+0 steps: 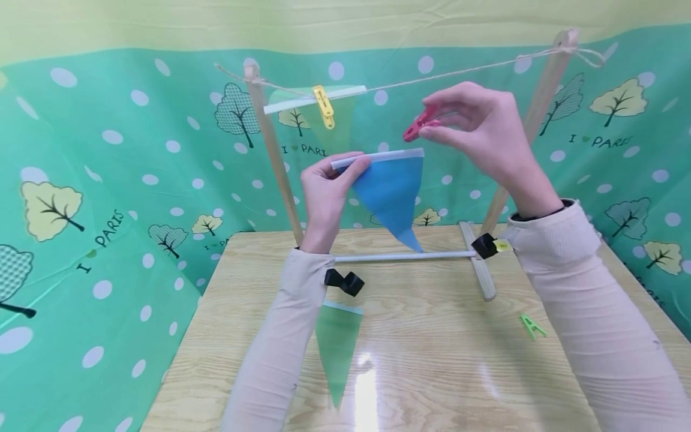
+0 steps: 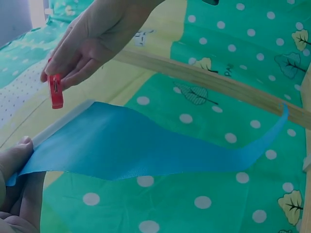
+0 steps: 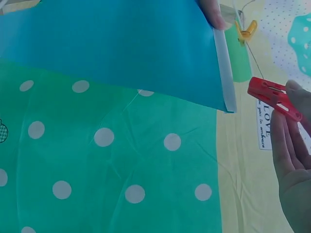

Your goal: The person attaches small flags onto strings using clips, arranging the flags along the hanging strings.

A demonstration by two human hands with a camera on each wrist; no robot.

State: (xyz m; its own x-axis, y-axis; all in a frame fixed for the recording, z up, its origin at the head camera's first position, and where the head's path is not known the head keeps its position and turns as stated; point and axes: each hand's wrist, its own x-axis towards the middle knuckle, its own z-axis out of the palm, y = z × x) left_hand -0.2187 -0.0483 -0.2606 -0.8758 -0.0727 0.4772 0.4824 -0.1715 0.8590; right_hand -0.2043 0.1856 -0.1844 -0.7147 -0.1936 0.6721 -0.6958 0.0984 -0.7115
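A blue triangular pennant (image 1: 391, 186) with a white top band hangs from my left hand (image 1: 330, 186), whose thumb and fingers pinch the band's left end. Its lower tip curls to one side. My right hand (image 1: 475, 123) pinches a red clothespin (image 1: 418, 124) just above the band's right end, apart from the pennant. In the right wrist view the red clothespin (image 3: 274, 97) lies between thumb and fingertips. Behind, a string (image 1: 448, 76) runs between two wooden posts. A yellow clothespin (image 1: 324, 107) holds a pale green pennant (image 1: 337, 123) on the string's left part.
On the wooden table (image 1: 432, 360) lie a green pennant (image 1: 339, 348), partly behind my left sleeve, and a green clothespin (image 1: 532, 327) at the right. A white rod (image 1: 405, 257) joins the posts low down. The right post (image 1: 545, 96) stands behind my right hand.
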